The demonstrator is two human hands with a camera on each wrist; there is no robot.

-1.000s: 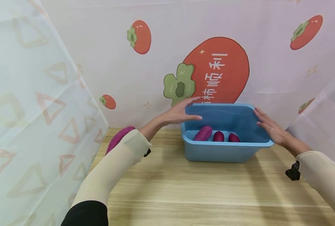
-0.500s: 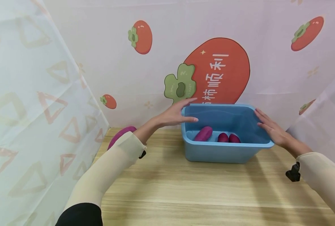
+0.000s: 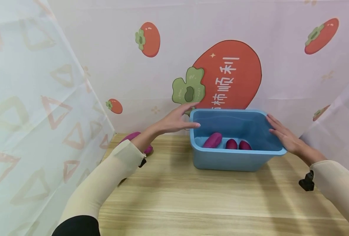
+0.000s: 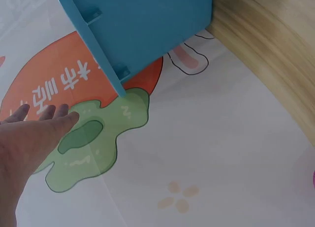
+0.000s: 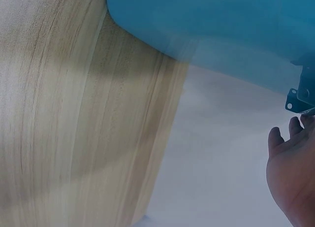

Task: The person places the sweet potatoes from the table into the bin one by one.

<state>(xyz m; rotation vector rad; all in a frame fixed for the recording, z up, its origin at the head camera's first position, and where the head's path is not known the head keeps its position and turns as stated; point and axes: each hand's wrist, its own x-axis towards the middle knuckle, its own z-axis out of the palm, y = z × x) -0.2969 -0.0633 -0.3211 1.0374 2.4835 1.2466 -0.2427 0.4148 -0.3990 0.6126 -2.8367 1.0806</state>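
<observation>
At the far left, a purple sweet potato point(image 3: 134, 139) lies loose on the counter point(image 3: 210, 196), partly hidden behind the left forearm; keep the sleeve from knocking it.

The left hand point(image 3: 174, 119) hovers at the left end of the blue bin point(image 3: 236, 160), its fingers point(image 3: 189, 107) straight and spread, holding nothing. In the left wrist view the hand point(image 4: 29, 138) is apart from the bin wall point(image 4: 142, 25), with printed backdrop showing between them. To do this well, the palm should come flat against the wall just under the rim, not hook over the corner.

The bin stands upright on the counter near the backdrop point(image 3: 227, 78). Three purple sweet potatoes point(image 3: 212, 140) lie on its floor, so any tilt would roll them; a level, even squeeze from both ends looks wisest.

The right hand point(image 3: 283, 134) lies along the right rim, fingers point(image 3: 273, 120) straight and slightly apart, touching or nearly touching the plastic. In the right wrist view the fingertips point(image 5: 295, 126) reach the rim rib, curled round nothing. Both palms should press at matching height before any lift or slide, since smooth plastic probably slips under one-sided pressure.
</observation>
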